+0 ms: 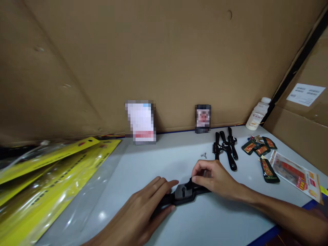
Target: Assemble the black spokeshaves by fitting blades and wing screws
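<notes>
A black spokeshave (185, 201) lies across the table in front of me, with a grey slotted blade (183, 190) at its middle. My left hand (151, 201) is closed round its left handle, fingers over the top and thumb below. Thumb and forefinger of my right hand (214, 176) pinch a small black piece (189, 183) at the blade's right edge. The right handle passes beneath that hand and is partly hidden. Beyond my hands lies a small silver wing-shaped screw (203, 155). Several more black spokeshaves (225, 147) rest behind my right hand.
Yellow cards in clear plastic sleeves (64, 177) fill the left side. Two blurred-out upright items, one white (140, 121) and one dark (203, 118), lean on the cardboard wall (166, 61). A bottle (257, 114), keys, dark snack packets (269, 170) and a plastic pouch (297, 174) occupy the right.
</notes>
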Motion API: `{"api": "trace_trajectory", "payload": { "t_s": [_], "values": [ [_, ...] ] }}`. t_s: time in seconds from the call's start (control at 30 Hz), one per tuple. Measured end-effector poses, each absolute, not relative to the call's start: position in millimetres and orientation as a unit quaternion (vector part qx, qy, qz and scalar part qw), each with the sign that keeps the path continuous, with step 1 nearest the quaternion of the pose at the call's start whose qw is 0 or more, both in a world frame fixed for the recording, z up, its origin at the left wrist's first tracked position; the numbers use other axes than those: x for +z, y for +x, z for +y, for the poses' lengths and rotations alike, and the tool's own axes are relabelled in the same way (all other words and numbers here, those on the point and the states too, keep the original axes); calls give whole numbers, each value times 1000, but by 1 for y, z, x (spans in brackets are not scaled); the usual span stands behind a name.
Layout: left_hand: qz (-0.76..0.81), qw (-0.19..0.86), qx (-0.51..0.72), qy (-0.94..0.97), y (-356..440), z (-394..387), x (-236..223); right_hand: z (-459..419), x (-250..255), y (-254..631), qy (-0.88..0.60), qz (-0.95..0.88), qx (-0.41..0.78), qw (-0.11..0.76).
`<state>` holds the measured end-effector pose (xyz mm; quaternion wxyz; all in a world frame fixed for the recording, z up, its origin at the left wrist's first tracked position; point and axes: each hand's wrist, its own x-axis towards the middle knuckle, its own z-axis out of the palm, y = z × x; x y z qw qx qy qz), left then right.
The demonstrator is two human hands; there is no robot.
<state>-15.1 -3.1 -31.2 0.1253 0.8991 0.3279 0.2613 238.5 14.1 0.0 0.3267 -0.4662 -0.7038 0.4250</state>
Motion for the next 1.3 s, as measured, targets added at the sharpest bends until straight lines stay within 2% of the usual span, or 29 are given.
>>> {"api": "trace_trajectory", "payload": {
  "t_s": [0.2,0.37,0.63,0.97,1.3],
  "values": [
    [349,150,257,889,-18,-2,-47,17,17,231,-442,-754,360,327],
    [349,181,266,880,-18,-2,-48,27,24,221,-424,-770,357,315],
    [338,177,276,882,-18,0,-42,22,3,218,-427,-756,384,314],
    [347,171,241,890,-21,0,-43,8,-12,216,-388,-809,310,315],
    [340,166,241,894,-21,1,-43,9,-12,216,-430,-801,295,295]
  ]
}}
